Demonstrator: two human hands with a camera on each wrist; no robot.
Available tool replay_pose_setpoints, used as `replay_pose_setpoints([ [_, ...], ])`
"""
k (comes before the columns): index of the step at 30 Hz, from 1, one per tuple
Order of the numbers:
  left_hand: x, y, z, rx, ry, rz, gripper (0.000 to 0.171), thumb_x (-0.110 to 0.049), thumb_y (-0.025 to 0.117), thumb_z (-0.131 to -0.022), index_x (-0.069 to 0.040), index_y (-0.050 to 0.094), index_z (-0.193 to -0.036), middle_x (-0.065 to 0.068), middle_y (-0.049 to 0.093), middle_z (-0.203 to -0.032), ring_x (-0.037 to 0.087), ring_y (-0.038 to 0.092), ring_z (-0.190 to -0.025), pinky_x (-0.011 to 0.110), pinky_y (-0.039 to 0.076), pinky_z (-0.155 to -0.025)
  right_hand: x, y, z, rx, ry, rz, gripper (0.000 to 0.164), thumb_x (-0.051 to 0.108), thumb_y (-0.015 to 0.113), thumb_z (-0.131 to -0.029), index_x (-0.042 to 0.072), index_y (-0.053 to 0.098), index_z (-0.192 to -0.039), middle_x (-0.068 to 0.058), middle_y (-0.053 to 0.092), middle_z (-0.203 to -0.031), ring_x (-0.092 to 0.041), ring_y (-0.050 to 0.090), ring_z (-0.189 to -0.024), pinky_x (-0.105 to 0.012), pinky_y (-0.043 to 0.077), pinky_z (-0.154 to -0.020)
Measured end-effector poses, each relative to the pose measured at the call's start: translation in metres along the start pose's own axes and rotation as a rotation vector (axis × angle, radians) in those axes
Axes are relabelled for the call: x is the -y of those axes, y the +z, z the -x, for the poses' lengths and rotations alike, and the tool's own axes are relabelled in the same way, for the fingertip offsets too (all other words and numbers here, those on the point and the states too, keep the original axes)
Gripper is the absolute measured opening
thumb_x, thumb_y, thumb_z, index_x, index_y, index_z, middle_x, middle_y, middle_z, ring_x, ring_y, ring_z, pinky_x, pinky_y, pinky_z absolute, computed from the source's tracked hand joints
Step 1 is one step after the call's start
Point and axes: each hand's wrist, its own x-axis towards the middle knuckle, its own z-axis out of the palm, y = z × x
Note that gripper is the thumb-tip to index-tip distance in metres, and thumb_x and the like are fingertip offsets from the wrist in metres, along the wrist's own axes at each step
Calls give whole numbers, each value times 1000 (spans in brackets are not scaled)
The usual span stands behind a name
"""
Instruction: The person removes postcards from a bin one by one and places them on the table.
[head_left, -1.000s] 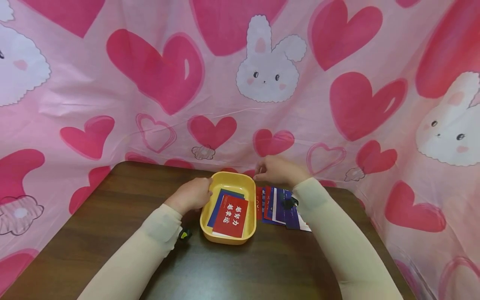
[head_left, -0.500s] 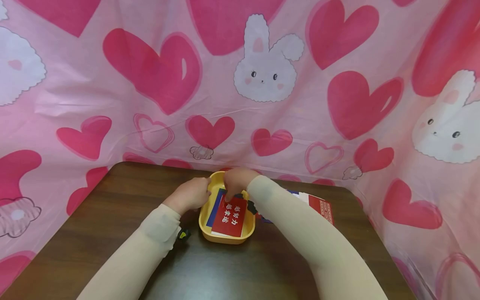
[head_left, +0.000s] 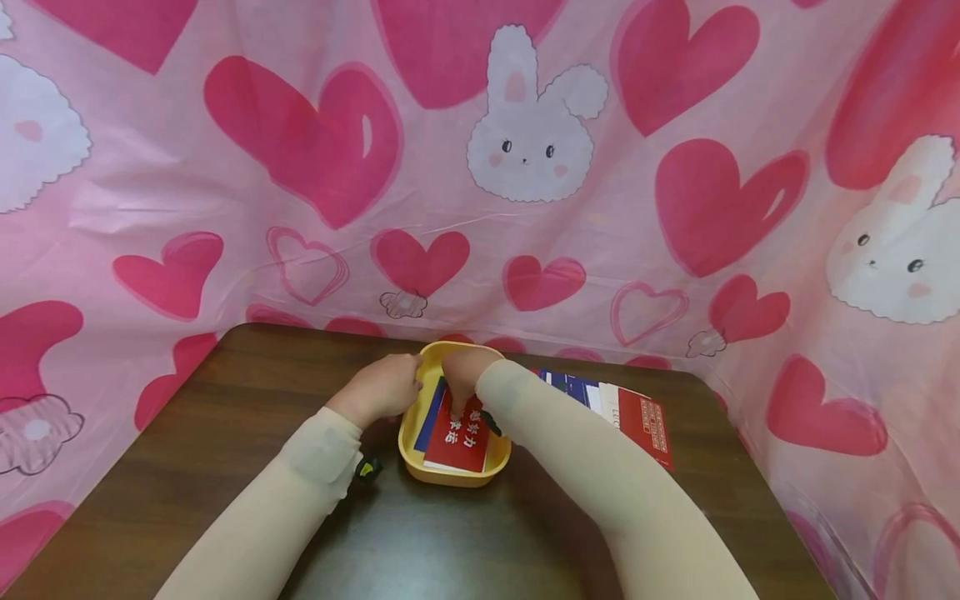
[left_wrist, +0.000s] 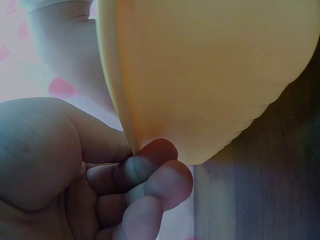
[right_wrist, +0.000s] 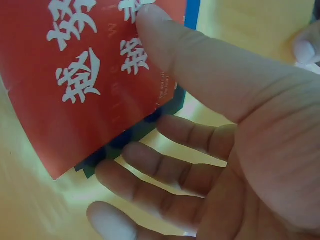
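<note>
A yellow plastic tray [head_left: 453, 479] stands on the table, holding a small stack of booklets. On top lies a red booklet [head_left: 453, 450] with white characters; a blue booklet [head_left: 424, 429] peeks out from beneath it. My left hand [head_left: 381, 387] pinches the tray's left rim, its fingers curled against the outer wall in the left wrist view. My right hand [head_left: 467, 375] reaches into the tray from the far right. In the right wrist view its thumb [right_wrist: 180, 47] rests on the red cover, while the other fingers [right_wrist: 145, 187] spread loosely beside the stack's edge.
Right of the tray, an overlapping row of blue, white and red booklets [head_left: 570, 386] lies partly hidden behind my right sleeve. A red-and-white booklet [head_left: 643, 421] ends that row. Behind the wooden table [head_left: 247, 400] hangs a pink heart-and-rabbit cloth [head_left: 435, 192].
My right hand has moved left from beside the tray into it, and its thumb has come down onto the red booklet. My left hand has kept its hold on the rim.
</note>
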Motion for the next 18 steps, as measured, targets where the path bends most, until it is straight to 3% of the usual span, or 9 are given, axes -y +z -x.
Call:
replay_pose_setpoints([
  [14,0,1,-2,3,-6,2,61,-19,67,-104,2,47,-158,15,70,-96,22,68,-51,31,58,-46,-9,0,-2,-43,-26,-2,52,42,96,-78,14,74,-116,2,76,-97,-16,70,-89,-38,64,-88],
  [18,0,0,-2,6,-10,1,61,-19,66,-103,2,48,-158,17,69,-98,22,67,-52,32,58,-45,-15,-2,-5,-67,-58,-26,39,34,94,-82,12,74,-108,0,74,-93,-17,69,-82,-35,64,-80],
])
